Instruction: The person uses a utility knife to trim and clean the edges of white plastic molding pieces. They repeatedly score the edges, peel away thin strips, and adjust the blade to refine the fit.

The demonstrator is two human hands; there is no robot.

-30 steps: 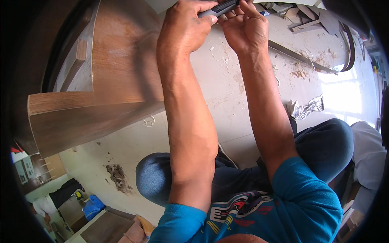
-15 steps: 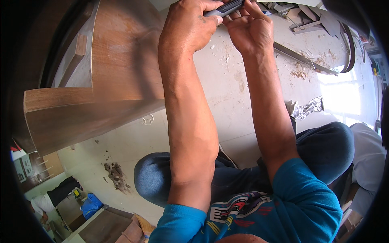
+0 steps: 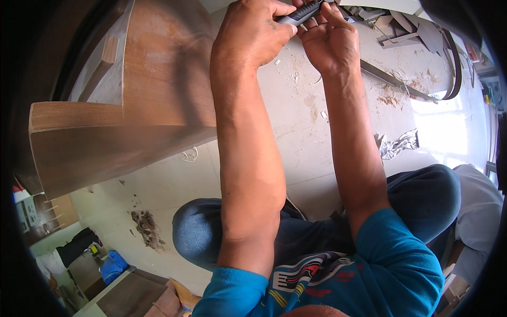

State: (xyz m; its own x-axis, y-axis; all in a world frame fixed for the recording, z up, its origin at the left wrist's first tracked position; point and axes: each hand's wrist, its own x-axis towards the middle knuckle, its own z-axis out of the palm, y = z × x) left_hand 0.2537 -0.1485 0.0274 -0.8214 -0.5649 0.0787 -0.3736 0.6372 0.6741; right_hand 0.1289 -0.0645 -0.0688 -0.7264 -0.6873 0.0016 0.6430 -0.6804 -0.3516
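At the top centre of the head view, my left hand (image 3: 256,31) is closed on a black and grey handled tool (image 3: 301,13), with index finger and thumb along it. My right hand (image 3: 330,42), palm turned up, has its thumb and fingertips on the other end of the same tool, whose tip is hard to make out. A wooden cabinet piece (image 3: 148,63) with a notched corner stands left of my left forearm.
The dusty tiled floor (image 3: 296,105) holds wood offcuts (image 3: 401,31), a long dark strip (image 3: 391,79), a crumpled cloth (image 3: 401,140) and a dirt pile (image 3: 145,227). A person (image 3: 53,264) and a blue bag (image 3: 111,267) are at lower left. Someone in pale clothing (image 3: 478,211) is at far right.
Both my hands and the tool have shifted slightly to the right. The cabinet piece appears a little higher in the view. The hold on the tool is much the same.
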